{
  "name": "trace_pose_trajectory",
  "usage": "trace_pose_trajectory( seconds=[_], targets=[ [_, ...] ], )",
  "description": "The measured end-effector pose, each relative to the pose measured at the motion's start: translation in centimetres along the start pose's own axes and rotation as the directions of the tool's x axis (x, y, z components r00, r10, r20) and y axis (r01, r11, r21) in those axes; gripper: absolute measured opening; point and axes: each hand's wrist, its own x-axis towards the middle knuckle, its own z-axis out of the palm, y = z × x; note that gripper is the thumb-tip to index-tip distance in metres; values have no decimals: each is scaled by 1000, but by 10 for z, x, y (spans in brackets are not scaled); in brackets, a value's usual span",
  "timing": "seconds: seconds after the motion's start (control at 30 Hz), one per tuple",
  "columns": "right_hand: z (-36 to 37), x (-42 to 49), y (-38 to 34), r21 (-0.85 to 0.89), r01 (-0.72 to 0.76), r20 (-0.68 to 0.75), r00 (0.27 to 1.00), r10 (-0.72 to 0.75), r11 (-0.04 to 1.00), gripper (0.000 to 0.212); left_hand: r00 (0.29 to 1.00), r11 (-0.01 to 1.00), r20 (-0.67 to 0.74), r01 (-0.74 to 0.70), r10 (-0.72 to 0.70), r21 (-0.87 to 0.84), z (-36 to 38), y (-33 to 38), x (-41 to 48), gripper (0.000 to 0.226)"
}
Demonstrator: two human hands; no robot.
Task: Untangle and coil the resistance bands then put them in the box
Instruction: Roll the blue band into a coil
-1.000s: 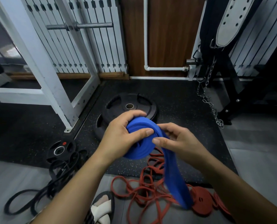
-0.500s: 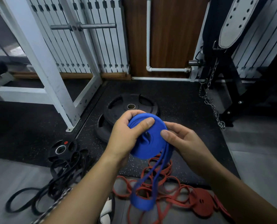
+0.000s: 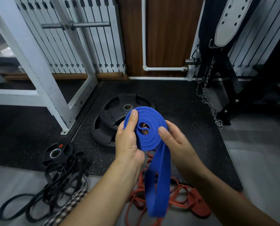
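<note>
floor [image 3: 258,160] | blk wt plates [image 3: 118,115] | blk bands [image 3: 54,185] | red bands [image 3: 181,198]

A wood-panelled wall [image 3: 168,38] is seen at the back, crossed by a white pipe [image 3: 144,46]. White slatted panels [image 3: 87,46] and a white rack frame [image 3: 34,70] are set at the left. A speckled black rubber mat [image 3: 176,98] (2 stacked weight plates [image 3: 113,111] are laid on it) is bordered at its near and right edges by grey floor [image 3: 258,160].

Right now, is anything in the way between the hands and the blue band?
Nothing is in the way. The left hand and right hand both hold the blue band directly, pinching its coil. No box shows, so that path can't be judged.
</note>
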Motion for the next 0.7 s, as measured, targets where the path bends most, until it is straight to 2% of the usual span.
trace_pose_trajectory(
  seconds=[0.1, 0.2, 0.27, 0.33, 0.4, 0.53, 0.6, 0.7],
  targets=[
    [-11, 4, -5, -47, -26, 11, 1000, 26, 999, 30, 1000, 996, 31, -3, 0, 89, 0, 1, -1, 27],
    [-28, 8, -10, -43, -35, 7, 999, 36, 998, 23, 980, 953, 195, -24, -38, 303, -2, 13, 1, 23],
    [-37, 7, -13, -65, -68, 64, 995, 72, 996, 22, 953, 912, 290, -35, -93, 409, -3, 23, 1, 41],
    [-39, 3, -14, -145, -103, 149, 981, 125, 984, 24, 941, 869, 311, -41, -132, 493, -6, 23, 0, 36],
    [-35, -1, -11, -213, -104, 180, 973, 143, 971, 20, 943, 847, 297, -33, -149, 530, -7, 17, -2, 43],
    [-32, -3, -8, -112, -86, 68, 993, 94, 990, 40, 974, 935, 202, 29, -107, 354, -7, 7, -3, 43],
    [-30, -3, -8, -55, -60, 63, 996, 63, 997, 41, 986, 972, 140, 55, -89, 229, -6, 8, -1, 36],
    [-15, -5, -4, -40, 1, 97, 995, 3, 999, 40, 991, 993, 63, 116, -117, 24, -6, 9, 2, 42]
  ],
)
